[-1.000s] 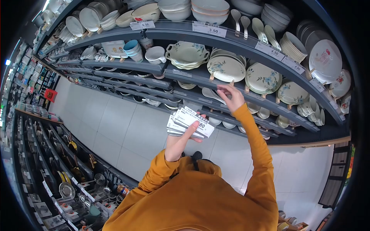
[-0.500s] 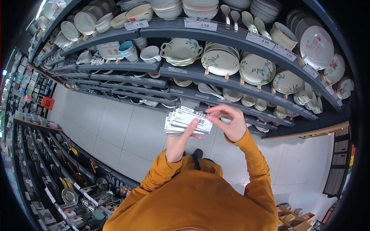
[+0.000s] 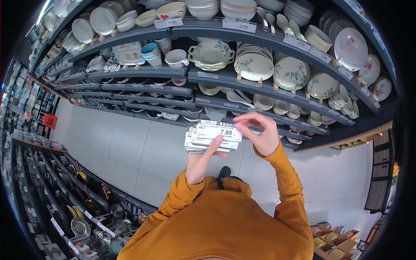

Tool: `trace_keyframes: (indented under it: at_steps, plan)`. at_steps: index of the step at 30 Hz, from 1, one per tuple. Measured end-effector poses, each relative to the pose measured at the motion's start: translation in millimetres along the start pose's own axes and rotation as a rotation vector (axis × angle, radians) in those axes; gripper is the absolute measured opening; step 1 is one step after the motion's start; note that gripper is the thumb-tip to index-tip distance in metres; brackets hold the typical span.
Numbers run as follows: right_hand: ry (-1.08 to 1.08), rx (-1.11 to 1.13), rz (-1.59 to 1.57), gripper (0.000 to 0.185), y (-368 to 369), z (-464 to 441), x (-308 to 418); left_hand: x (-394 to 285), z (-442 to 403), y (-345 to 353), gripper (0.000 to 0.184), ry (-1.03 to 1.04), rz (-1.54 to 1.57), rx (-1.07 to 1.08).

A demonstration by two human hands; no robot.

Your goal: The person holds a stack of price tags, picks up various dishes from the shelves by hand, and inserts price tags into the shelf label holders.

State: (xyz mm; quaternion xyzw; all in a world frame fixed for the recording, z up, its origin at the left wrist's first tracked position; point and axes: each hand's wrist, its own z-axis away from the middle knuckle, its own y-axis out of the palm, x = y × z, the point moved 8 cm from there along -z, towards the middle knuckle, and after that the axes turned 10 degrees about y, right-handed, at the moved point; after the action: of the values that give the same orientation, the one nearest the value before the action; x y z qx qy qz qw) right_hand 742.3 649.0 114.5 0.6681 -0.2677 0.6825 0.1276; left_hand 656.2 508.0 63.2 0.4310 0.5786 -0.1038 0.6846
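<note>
My left hand (image 3: 201,164) is closed round a fanned stack of white price tags (image 3: 190,145), its thumb lying across the front. The top price tag (image 3: 212,131) reads 7.80 and sits slightly up and to the right of those behind it. At that tag's upper right corner, my right hand (image 3: 262,133) pinches with thumb and index finger, the other fingers curled. The stack is in front of my chest, below the shelves of dishes. Small print on the tags is too fine to read.
Curved grey shelves (image 3: 255,89) ahead hold floral plates (image 3: 291,73), bowls (image 3: 202,9), handled dishes (image 3: 211,54) and spoons (image 3: 269,21). At the lower left stands a rack of kitchen tools with a strainer (image 3: 80,226). Cardboard boxes (image 3: 342,245) are at the lower right, on the tiled floor (image 3: 125,151).
The top price tag has shifted a little right and its 7.80 is uncovered. My right hand has moved slightly right, and the view has turned a little.
</note>
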Motion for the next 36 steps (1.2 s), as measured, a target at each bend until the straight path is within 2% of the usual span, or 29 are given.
trace_keyframes:
  at_steps: [6,13,16,22,29,36]
  plan:
    - [-0.090,0.060,0.071,0.026,87,2,25,-40,18,-69,0.024,0.018,0.055,0.004]
    - [-0.068,0.101,0.033,0.026,231,-14,46,-99,48,-197,0.025,0.039,0.051,-0.074]
    - [-0.076,0.179,0.015,0.024,291,-24,53,-124,61,-248,0.024,0.036,0.044,-0.117]
    - [-0.102,0.341,-0.002,0.024,393,-41,70,-173,89,-328,0.023,0.157,0.047,-0.269]
    - [-0.151,0.518,-0.017,0.025,473,-54,85,-201,114,-390,0.022,0.222,0.045,-0.436]
    - [-0.129,0.590,-0.061,0.029,504,-60,93,-216,120,-413,0.020,0.210,0.063,-0.509]
